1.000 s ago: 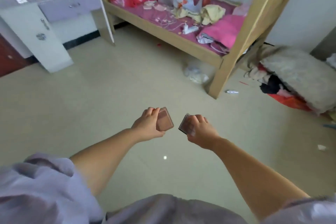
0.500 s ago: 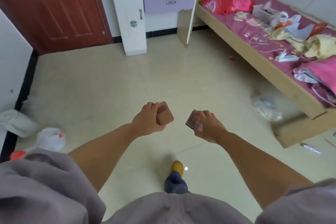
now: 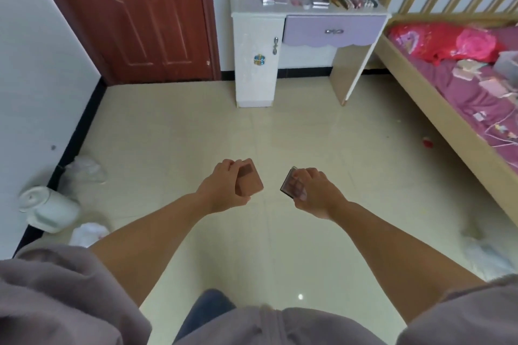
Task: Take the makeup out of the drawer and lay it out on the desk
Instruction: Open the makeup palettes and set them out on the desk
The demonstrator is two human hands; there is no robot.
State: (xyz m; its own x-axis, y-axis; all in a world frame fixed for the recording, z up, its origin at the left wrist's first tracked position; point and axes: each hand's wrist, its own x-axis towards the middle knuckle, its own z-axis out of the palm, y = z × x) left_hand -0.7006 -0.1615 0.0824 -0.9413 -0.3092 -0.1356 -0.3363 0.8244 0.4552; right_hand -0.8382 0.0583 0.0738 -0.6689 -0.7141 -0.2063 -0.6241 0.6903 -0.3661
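Carrying makeup toward the white desk (image 3: 308, 10) well ahead, the left hand (image 3: 224, 190) curls around a pink compact (image 3: 249, 180) while the right hand (image 3: 315, 193) pinches an eyeshadow palette (image 3: 291, 186), each held clear, probably for laying out separately.

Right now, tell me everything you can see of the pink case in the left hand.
The pink case is a small, flat, squarish compact, matte dusty pink, plastic by the look of it, with a darker rectangular patch near its far edge. It looks closed. The left hand holds it in mid-air above the tiled floor, tilted, its broad face turned up toward the camera. Fingers curl over its far left edge and the grip hides its left part. It touches nothing else and sits apart from the palette in the right hand.
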